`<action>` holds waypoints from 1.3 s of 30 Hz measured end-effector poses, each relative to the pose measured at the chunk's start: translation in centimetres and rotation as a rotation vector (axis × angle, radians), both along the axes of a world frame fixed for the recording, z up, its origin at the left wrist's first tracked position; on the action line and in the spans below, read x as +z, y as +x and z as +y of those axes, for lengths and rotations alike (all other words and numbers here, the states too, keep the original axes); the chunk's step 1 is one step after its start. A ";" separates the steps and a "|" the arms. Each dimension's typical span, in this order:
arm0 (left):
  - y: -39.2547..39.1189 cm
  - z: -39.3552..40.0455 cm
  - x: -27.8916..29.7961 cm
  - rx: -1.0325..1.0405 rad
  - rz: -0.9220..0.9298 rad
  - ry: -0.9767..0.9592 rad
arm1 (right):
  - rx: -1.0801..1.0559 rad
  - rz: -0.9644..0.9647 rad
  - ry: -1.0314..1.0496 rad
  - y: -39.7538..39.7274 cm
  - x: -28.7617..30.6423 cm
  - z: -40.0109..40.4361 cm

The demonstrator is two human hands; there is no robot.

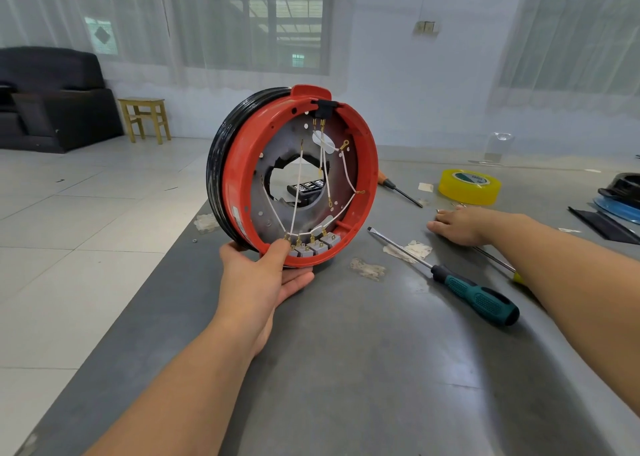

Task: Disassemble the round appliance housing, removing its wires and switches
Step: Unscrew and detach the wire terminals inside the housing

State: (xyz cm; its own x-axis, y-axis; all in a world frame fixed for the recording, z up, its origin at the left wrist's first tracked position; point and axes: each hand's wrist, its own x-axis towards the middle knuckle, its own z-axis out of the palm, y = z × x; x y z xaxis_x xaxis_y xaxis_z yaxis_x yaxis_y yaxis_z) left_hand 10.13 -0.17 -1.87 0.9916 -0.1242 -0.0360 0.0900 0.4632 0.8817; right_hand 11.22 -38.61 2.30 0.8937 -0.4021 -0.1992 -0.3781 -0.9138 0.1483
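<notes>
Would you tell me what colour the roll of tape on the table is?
Yellow; the roll of tape shows best in the head view.

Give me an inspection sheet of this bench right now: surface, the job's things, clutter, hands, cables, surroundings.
Surface: grey table, with patches of tape residue.
Job's things: red housing stands on edge; grey switches sit in a row at its lower rim.
Clutter: green screwdriver, second screwdriver, yellow tape roll, black and blue items at right edge.
Hands: left hand grips the housing's lower rim, thumb by the switches; right hand rests flat on the table.
Cables: white wires cross inside the housing, still joined to the switches.
Surroundings: tiled floor, wooden stool, dark sofa, curtained windows.
</notes>
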 end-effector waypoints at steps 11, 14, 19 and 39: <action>0.0 0.0 -0.1 -0.022 -0.009 0.007 | 0.006 -0.478 0.196 -4.2 2.9 3.2; -0.3 0.2 0.2 -0.048 -0.001 0.011 | 0.064 -0.702 0.305 -6.9 3.1 7.6; -0.8 0.3 0.6 -0.075 0.004 0.028 | 0.070 -0.865 0.553 -10.2 0.9 16.0; -1.0 1.2 1.3 -0.358 0.112 0.043 | 0.000 -1.046 1.535 -7.6 -4.6 20.3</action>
